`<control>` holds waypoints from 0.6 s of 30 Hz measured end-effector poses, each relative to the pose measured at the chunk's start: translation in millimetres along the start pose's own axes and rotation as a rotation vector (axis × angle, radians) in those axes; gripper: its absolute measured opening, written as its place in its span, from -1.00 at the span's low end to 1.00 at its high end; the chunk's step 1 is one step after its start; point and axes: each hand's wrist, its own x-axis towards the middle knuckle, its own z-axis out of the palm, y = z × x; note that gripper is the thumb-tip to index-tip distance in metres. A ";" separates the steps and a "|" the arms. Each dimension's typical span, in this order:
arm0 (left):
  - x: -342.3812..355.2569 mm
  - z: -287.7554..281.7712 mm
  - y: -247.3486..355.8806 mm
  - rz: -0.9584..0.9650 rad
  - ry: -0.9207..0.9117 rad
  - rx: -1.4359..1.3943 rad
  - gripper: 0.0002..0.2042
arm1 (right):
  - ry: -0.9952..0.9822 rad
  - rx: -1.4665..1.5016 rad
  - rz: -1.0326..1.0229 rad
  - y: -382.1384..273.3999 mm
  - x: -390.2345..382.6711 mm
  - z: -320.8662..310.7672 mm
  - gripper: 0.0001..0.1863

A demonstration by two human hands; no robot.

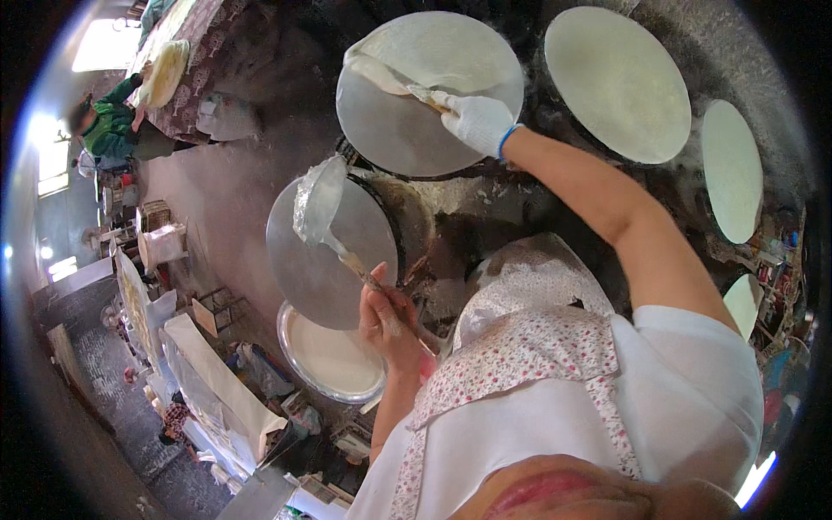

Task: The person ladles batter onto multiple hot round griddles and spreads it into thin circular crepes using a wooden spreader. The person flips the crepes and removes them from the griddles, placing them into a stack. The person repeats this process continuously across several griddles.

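Note:
My right hand (477,126), in a white glove, grips a flat wooden-handled spatula (386,76) at the upper round griddle (407,139). The spatula lies along the edge of a thin pale sheet (442,52) covering that griddle's back part. My bare left hand (388,321) is closed on the wooden handle of a batter-smeared ladle (319,208), held above a lower, bare grey griddle (325,286). Below that griddle sits a wide metal basin (334,373) of cream batter.
Pale rounds cover three griddles (617,82) on the right. At upper left a person in green (113,126) stands at a cloth-covered table (199,35) with flat sheets. At lower left another person (173,420) is beside long tables (234,399). Crates (154,217) stand along the left.

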 end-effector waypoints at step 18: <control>-24.6 48.1 -14.8 -0.059 0.082 0.042 -0.51 | -0.119 0.006 -0.084 56.5 31.5 -43.9 -0.51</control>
